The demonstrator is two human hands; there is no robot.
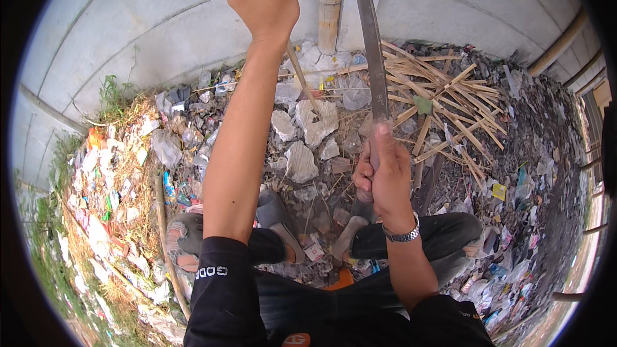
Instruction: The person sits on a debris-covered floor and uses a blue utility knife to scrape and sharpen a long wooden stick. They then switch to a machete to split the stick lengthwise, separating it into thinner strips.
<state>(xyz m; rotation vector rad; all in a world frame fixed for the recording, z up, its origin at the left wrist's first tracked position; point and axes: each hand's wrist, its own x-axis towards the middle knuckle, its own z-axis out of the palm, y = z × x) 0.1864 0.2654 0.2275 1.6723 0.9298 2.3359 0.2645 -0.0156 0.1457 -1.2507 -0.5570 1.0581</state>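
Note:
At the top, my left hand (265, 3) is closed around the upper part of a thin bamboo stick (299, 74). The stick slants down behind my forearm, and its lower end appears to rest on a whitish broken chunk (318, 123) on the ground. My right hand (389, 170) grips the handle of a machete (371, 38), thumb along the handle. Its long dark blade points up and away from me, apart from the stick. Just right of the blade lies a loose pile of split bamboo strips (459, 99).
Plastic scraps and other litter (508, 218) cover the ground. A grey panel wall (173, 19) stands ahead, with an upright bamboo pole (330, 6) against it. Another pole (168, 244) lies at left. My shoes (350, 236) are below the chunks.

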